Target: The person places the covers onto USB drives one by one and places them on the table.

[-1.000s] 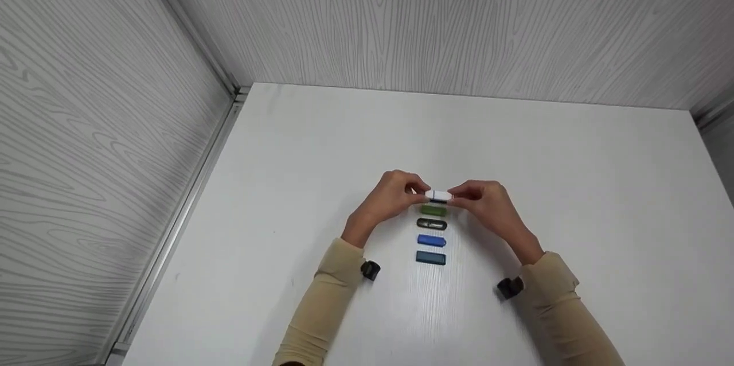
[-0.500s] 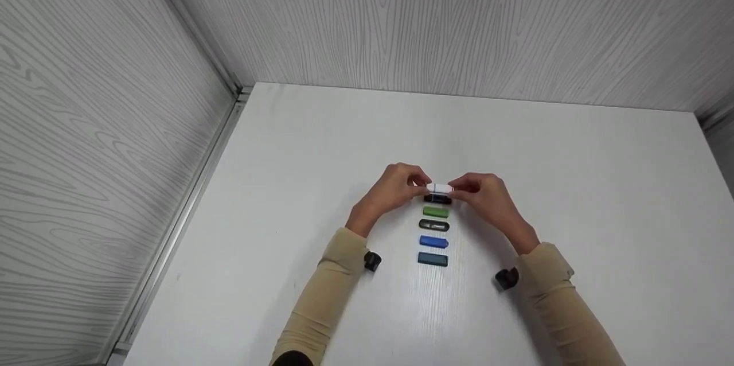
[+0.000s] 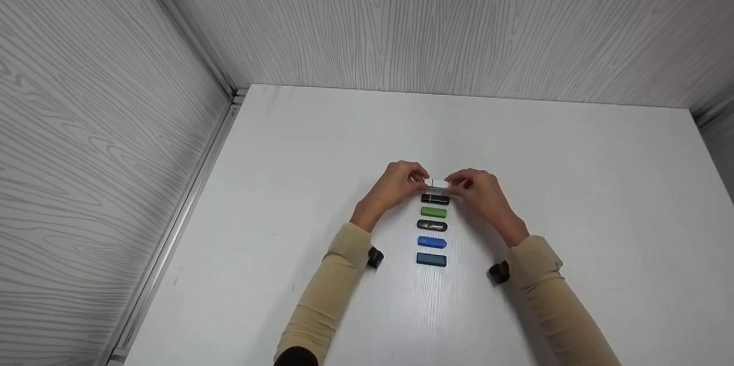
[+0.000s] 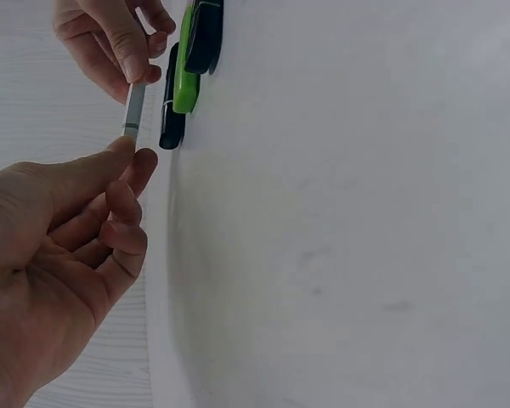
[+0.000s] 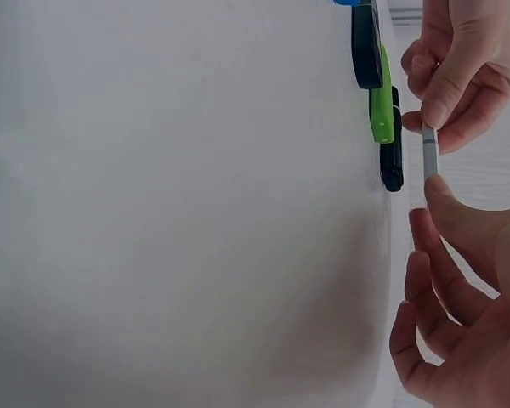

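Note:
My left hand [image 3: 393, 189] and right hand [image 3: 484, 197] pinch a white USB stick [image 3: 437, 183] by its two ends, between thumb and fingertips. A thin line crosses the stick near its left end, clearer in the left wrist view on the pale stick [image 4: 133, 115]. Just below it in the head view lies a black USB stick [image 3: 435, 199]. Then, in a column toward me, come a green one [image 3: 433, 213], a dark rounded one [image 3: 432, 225], a blue one [image 3: 432, 242] and a dark teal one [image 3: 431, 259]. My fingertips hide the white stick's ends.
The sticks lie on a white table [image 3: 309, 136]. A grey wood-grain panel [image 3: 367, 27] rises at its far edge, another panel [image 3: 86, 142] at the left. Each wrist carries a small black device [image 3: 499, 273] on the inner side.
Both hands have moved the white USB stick slightly away from me, off the black one. The black stick, mostly covered a second ago, now shows fully. The other sticks stay in place.

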Demonstrator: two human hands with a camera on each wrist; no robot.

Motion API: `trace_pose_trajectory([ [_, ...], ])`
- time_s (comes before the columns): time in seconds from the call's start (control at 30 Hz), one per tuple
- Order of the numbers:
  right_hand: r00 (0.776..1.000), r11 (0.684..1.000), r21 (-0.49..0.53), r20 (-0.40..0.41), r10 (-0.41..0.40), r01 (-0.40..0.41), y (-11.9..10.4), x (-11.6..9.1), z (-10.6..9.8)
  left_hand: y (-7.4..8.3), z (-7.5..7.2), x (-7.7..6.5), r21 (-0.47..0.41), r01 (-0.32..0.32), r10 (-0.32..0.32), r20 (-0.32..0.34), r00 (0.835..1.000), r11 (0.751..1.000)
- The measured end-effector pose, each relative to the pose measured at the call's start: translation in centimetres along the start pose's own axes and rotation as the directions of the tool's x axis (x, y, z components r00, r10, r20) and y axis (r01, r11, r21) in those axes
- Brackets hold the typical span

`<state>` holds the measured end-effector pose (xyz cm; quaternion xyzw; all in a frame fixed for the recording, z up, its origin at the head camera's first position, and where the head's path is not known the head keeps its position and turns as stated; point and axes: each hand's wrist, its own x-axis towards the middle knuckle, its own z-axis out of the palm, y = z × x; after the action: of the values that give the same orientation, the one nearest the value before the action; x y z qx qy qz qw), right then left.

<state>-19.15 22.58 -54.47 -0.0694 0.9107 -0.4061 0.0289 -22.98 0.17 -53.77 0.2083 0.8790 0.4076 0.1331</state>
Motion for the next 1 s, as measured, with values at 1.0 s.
trace_pose_trajectory([
  [1.0, 0.992, 0.988, -0.093, -0.001, 0.127, -0.126, 0.2, 0.6, 0.5, -0.1, 1.3, 0.7, 0.108, 0.037, -0.034, -0.032, 0.999, 0.993],
])
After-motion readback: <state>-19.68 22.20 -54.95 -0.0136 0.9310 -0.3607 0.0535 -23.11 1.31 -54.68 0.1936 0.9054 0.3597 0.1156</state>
